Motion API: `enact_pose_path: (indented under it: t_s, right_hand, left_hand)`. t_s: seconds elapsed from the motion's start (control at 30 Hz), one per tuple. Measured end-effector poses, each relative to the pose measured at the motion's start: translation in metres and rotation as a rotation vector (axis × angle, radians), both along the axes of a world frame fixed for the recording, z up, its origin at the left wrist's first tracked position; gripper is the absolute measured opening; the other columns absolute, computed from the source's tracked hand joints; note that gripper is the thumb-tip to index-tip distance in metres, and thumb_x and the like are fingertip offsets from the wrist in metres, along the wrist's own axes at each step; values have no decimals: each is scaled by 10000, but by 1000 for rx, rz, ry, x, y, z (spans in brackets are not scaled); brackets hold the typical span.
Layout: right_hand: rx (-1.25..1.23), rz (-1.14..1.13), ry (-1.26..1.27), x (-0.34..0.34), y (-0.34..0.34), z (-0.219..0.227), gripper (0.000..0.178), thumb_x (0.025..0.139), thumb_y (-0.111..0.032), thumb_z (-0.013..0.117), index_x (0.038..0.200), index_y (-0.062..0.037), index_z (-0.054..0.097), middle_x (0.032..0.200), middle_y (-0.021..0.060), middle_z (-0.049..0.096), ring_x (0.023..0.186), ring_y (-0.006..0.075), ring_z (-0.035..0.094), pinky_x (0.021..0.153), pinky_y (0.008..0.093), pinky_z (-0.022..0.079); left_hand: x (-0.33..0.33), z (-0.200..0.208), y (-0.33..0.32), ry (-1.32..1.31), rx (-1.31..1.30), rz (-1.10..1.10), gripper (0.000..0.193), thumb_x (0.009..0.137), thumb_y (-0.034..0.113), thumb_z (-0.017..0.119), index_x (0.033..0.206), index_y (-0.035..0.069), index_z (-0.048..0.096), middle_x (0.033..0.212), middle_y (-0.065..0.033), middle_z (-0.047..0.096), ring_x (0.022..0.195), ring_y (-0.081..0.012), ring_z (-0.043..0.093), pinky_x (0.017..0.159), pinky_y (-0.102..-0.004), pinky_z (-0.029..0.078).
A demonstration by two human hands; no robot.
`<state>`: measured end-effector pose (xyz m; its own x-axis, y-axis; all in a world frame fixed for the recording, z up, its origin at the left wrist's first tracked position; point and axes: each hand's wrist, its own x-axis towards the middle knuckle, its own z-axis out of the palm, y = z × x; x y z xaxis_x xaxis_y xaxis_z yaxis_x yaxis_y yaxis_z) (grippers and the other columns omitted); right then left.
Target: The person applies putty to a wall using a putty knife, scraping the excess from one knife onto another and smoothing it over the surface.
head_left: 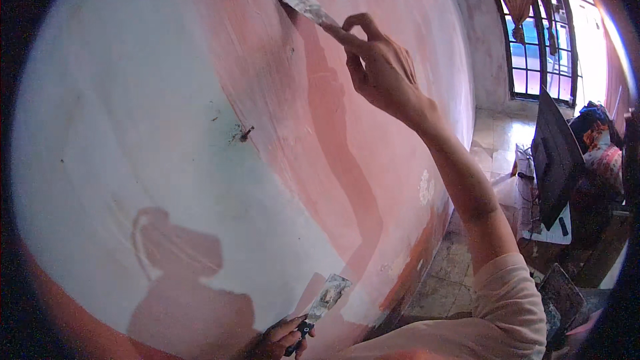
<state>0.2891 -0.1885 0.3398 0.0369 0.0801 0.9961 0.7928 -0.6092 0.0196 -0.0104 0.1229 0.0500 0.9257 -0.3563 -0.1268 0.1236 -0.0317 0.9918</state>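
My right hand point(383, 63) is raised to the wall and closed around a wide putty knife point(305, 5). Its blade edge lies at or very near the pink part of the wall point(267, 87), with a dark shadow under it. Low in the view, my left hand point(283, 339) grips a second, narrower putty knife point(330, 297) by its dark handle, blade pointing up and smeared with pale filler. White coating point(127, 80) covers the wall's left side. A rusty nail or bolt point(247, 133) sticks out where white meets pink.
Beyond my right arm, a flat dark screen or panel point(557, 160) stands near bundled cloth or bags point(603, 150). A barred window point(540, 47) with a tied curtain point(517, 3) is at the far right. Tiled floor point(443, 273) runs along the wall's foot.
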Motion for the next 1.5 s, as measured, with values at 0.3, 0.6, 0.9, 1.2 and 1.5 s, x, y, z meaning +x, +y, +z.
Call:
enact_pose_path:
  t_s: [0.3,0.6,0.9,1.2,1.5]
  right_hand:
    - [27,-18,-33,-5,-18,8,442,855,-23,539,1244,-226,597,1084,55,576,598,225,586,592,370,479]
    - [12,53,46,-1,8,-18,482,766,-5,572,1211,-189,590,1162,105,546,779,324,642,612,423,525]
    - [155,351,-30,-2,-31,-11,467,814,28,509,1250,-123,583,956,148,585,750,267,590,648,344,483]
    - [223,480,81,6,0,-5,376,914,-12,513,1269,-116,584,1071,62,557,663,76,467,577,216,411]
    - [291,244,-60,26,48,-19,497,762,41,561,1228,-132,590,1157,98,561,721,255,631,592,365,494]
  left_hand:
    - [0,9,-8,38,25,28,492,992,245,399,1397,-20,307,943,-87,564,406,-100,449,383,-240,430]
    - [-5,-4,0,36,32,31,492,992,248,409,1392,-20,310,940,-86,566,412,-101,461,386,-238,438]
    - [0,19,-11,52,-16,11,489,989,256,427,1380,-19,323,931,-85,575,420,-103,482,392,-239,455]
    - [-3,28,-18,111,52,23,479,962,251,424,1345,-30,365,978,-95,554,561,-121,525,490,-248,467]
    - [-2,60,-37,184,126,106,457,948,193,399,1347,-29,376,1050,-119,534,691,-140,554,569,-251,470]
